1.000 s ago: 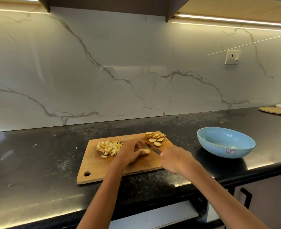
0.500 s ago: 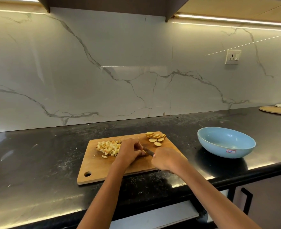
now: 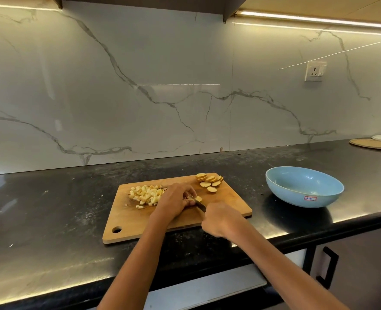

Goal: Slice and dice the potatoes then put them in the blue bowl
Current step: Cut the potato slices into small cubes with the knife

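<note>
Head view: left hand holds potato; right hand grips knife.

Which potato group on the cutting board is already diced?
The diced potato pile, small cubes left of the left hand; the potato slices remain round.

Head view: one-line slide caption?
Left hand steadies a potato slice while right hand cuts with a knife on the board.
</note>
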Available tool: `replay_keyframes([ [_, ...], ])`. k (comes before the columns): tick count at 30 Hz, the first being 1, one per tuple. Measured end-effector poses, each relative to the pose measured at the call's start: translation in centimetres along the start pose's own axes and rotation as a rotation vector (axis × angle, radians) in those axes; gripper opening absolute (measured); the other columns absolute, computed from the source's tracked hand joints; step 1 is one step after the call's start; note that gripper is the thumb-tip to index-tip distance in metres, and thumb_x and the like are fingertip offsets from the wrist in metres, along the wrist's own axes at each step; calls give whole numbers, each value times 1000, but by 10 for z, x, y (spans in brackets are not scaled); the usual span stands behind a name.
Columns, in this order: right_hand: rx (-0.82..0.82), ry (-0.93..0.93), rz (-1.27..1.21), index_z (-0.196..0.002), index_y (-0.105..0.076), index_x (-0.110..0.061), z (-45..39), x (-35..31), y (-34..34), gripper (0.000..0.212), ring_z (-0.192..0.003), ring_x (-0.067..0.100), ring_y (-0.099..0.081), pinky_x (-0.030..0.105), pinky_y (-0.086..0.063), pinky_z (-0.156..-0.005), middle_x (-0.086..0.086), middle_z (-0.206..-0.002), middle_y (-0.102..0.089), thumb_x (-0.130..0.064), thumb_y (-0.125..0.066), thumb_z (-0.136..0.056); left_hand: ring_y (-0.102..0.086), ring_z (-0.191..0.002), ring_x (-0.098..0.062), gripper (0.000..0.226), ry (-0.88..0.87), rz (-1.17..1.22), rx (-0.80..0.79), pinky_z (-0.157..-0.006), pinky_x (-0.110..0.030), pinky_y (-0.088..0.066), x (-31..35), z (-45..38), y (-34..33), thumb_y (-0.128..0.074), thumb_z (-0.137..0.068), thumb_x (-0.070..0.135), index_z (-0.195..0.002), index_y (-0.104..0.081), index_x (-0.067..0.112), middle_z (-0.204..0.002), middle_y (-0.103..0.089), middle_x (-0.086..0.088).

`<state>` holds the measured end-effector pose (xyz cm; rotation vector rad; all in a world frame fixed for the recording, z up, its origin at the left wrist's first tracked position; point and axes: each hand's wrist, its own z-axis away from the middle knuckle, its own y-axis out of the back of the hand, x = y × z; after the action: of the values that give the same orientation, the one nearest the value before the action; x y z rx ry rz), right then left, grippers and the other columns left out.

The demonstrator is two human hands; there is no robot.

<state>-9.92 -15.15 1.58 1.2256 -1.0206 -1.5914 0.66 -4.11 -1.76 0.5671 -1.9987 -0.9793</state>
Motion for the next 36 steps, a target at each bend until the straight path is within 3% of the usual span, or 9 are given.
replay_keyframes([
  [3,-17,15,30,-119,-54,-2,9,6,4,30,-95,22,-52,29,-39,-77,12,-115,-57,-16,-43,-94,-56,-93,-11,17,12,-15,-9,-84,-24,-47,1,-1,0,-66,-84,13,-100,-66,19,-103,-62,-2],
  [6,-62,32,79,-107,-58,-4,17,16,12,25,-84,18,-50,28,-40,-74,4,-83,-52,-15,-40,-94,-56,-96,-11,19,16,-29,-10,-87,-25,-47,1,0,1,-66,-84,16,-103,-66,19,-107,-61,-2],
  [9,-54,53,133,-100,-56,-6,24,22,21,23,-65,13,-42,26,-37,-65,0,-71,-42,-15,-36,-94,-56,-96,-11,20,21,-10,-9,-87,-24,-47,0,-1,0,-66,-84,15,-103,-66,19,-107,-62,-2],
  [14,53,60,5,-93,-54,-7,18,16,26,20,-74,17,-51,29,-42,-70,2,-73,-47,-17,-36,-95,-54,-94,-9,29,59,60,24,-83,-18,-44,-4,0,1,-68,-82,12,-110,-62,14,-108,-62,-3],
  [18,55,39,-64,-73,-47,-8,5,6,22,27,-62,15,-46,25,-39,-58,4,-70,-45,-16,-37,-96,-57,-89,-10,16,90,52,96,-77,-17,-45,-5,0,2,-68,-80,7,-94,-63,13,-100,-65,-3],
  [21,26,33,-78,-91,-52,-7,2,1,21,23,-59,13,-43,22,-37,-53,3,-71,-44,-19,-34,-99,-58,-86,-8,10,80,58,123,-74,-15,-45,-5,1,2,-68,-80,6,-85,-66,14,-95,-66,-2],
  [26,-1,10,-85,-83,-46,-9,-3,-3,20,24,-58,12,-41,21,-35,-52,2,-70,-43,-21,-33,-100,-62,-88,-11,12,75,76,109,-82,-22,-51,-4,0,2,-68,-79,2,-79,-68,15,-93,-69,-4],
  [32,-14,11,-62,-69,-38,-12,-1,-7,23,31,-55,11,-41,20,-34,-49,2,-69,-43,-19,-33,-99,-59,-83,-8,12,87,87,122,-77,-17,-48,-3,0,2,-66,-79,-1,-83,-70,10,-91,-68,-3],
  [36,-52,-11,-52,-81,-47,-5,-1,-12,23,20,-53,12,-39,21,-33,-48,5,-69,-43,-12,-35,-95,-59,-79,-8,12,81,95,129,-77,-17,-50,-2,0,3,-67,-79,-3,-82,-71,8,-87,-68,-3],
])
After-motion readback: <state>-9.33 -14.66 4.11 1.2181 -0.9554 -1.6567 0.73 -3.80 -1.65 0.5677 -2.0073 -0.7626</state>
